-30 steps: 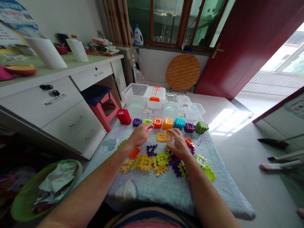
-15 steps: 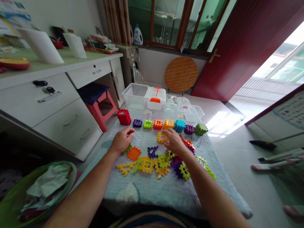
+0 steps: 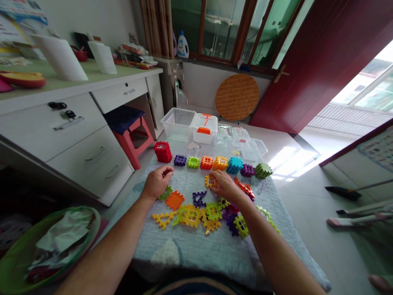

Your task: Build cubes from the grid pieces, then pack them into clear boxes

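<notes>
My right hand (image 3: 223, 183) grips a yellow toothed building piece (image 3: 210, 180) with a window grid, close to the cloth. Left of it, my left hand (image 3: 157, 180) is curled closed, with nothing seen in its fingers. Just below that hand lie a green piece (image 3: 166, 193) and an orange square piece (image 3: 175, 200). Beyond my hands stands a row of stacks by colour, among them a red stack (image 3: 163, 152), an orange-yellow stack (image 3: 220, 163) and a blue stack (image 3: 235, 164). Loose pieces lie nearer me, including a purple triangle (image 3: 199, 199) and a yellow window piece (image 3: 192, 216).
A clear open bin (image 3: 178, 123) and a lidded box (image 3: 205, 128) with an orange latch stand at the table's far end. A pink stool (image 3: 131, 139) is left of the table, and a green basket (image 3: 95, 221) with cloths sits at lower left.
The view has shifted slightly. Both hands keep nearly the same places, and the yellow piece stays in my right hand.
</notes>
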A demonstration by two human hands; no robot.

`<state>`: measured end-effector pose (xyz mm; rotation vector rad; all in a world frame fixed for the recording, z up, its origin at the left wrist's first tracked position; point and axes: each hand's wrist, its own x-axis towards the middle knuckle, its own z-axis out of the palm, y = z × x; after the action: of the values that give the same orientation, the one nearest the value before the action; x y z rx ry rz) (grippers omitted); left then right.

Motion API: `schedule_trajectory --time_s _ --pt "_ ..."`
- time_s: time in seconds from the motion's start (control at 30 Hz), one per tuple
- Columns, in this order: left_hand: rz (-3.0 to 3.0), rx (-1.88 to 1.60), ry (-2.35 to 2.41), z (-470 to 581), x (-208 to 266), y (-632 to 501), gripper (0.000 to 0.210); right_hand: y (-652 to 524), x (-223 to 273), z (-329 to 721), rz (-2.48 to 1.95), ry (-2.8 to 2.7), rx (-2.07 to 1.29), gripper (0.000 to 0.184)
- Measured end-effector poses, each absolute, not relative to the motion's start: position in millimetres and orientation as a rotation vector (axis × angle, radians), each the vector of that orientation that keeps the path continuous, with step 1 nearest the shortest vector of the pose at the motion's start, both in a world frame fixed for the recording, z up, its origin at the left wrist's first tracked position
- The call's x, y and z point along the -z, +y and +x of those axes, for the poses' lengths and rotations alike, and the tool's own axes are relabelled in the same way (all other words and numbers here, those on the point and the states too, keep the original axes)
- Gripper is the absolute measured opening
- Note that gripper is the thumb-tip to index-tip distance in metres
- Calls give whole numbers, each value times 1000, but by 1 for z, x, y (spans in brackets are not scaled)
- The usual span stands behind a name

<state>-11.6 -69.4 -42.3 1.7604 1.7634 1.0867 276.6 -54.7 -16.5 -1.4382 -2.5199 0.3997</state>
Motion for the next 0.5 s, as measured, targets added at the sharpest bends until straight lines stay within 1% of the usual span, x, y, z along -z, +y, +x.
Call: schedule_trajectory --time_s 0.27,0.4,0.5 --pt "1807 -1060 1790 -13 42 -71 27 -60 15 270 -1464 -2609 -255 42" --pt "1788 -1053 1802 -12 37 -72 29 -62 -5 280 -1399 -2533 -204 51" --pt "1768 -1049 1796 -11 35 -72 30 -47 -25 296 -1419 -2412 -127 54"
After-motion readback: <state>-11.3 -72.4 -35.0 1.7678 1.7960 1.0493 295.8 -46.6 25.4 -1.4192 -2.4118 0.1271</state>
